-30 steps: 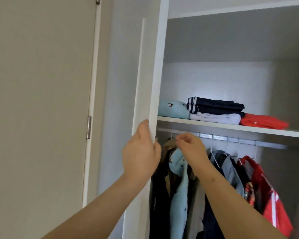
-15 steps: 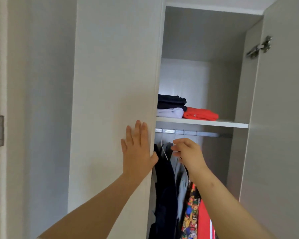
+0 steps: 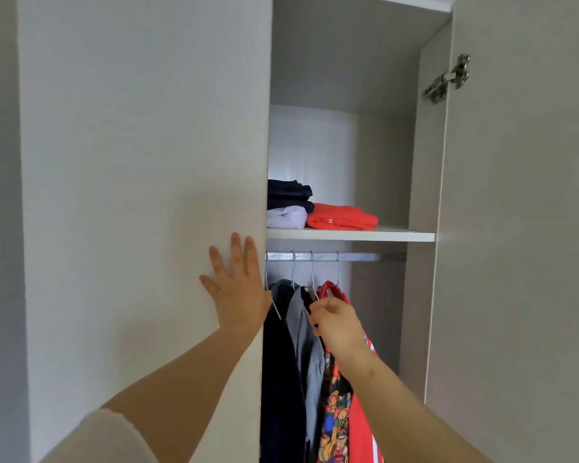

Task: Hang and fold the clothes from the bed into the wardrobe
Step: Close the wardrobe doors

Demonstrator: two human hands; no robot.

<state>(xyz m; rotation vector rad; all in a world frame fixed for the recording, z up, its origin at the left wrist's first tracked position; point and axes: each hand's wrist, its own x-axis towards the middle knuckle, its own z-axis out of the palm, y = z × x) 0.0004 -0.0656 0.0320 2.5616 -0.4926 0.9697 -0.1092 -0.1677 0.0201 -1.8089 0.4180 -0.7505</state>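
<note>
My left hand (image 3: 238,295) lies flat on the front of the wardrobe's left door (image 3: 141,195), fingers spread, close to the door's right edge. My right hand (image 3: 340,325) reaches into the gap below the rail (image 3: 355,256), fingers pinched on a white wire hanger (image 3: 313,290). Several hangers hook over the rail. From them hang a dark garment (image 3: 281,379), a grey one (image 3: 310,355), a cartoon-print one (image 3: 335,409) and a red one (image 3: 360,426). The left door hides the wardrobe's left part.
On the shelf (image 3: 391,235) above the rail lie folded dark clothes (image 3: 288,193) on a white piece (image 3: 286,217), and beside them a folded red garment (image 3: 341,217). The right door (image 3: 515,262) stands open with its hinge (image 3: 448,78) showing.
The left door has swung across and now covers the wardrobe's left part. My left hand went from gripping its edge to lying flat on its face. My right hand moved right along the hangers.
</note>
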